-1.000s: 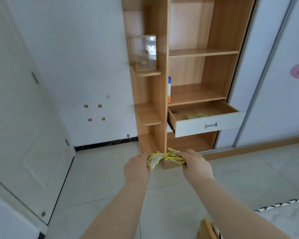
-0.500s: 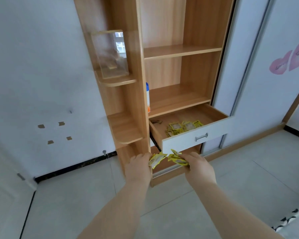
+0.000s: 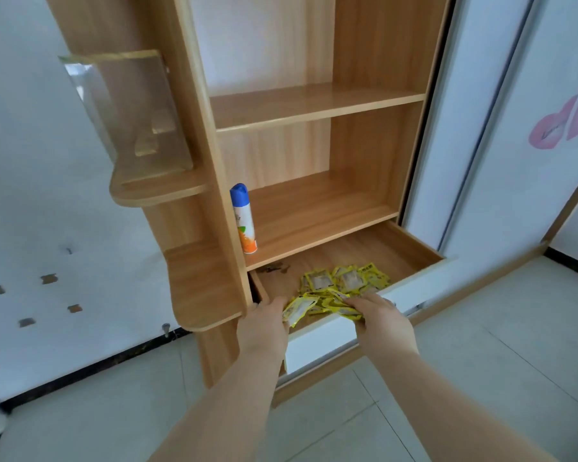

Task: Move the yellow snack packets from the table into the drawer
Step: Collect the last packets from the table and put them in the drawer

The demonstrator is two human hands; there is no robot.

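On the far left I see a white wall [image 3: 47, 201] with a few small brown marks. Next comes a wooden shelf unit [image 3: 314, 105] with rounded side ledges; a clear plastic box [image 3: 131, 118] sits on the upper ledge. A spray can [image 3: 243, 219] with a blue cap and orange base stands upright at the left end of the lower shelf; its label is too blurred for me to read.

My left hand [image 3: 262, 325] is closed on a yellow packet [image 3: 296, 310] at the front left of the open drawer [image 3: 411, 241]. Just beside it, my right hand [image 3: 382, 320] grips a small bunch of yellow packets [image 3: 342, 306] over the drawer's white front. Both hands are close together, each clamped on its own load.

Behind them a pile of packets [image 3: 344, 280] lies inside the drawer. They are flat yellow sachets with pale centre panels; the print is unreadable.

Far right, pink heart stickers [image 3: 554, 125] on a white door carry writing I cannot make out.
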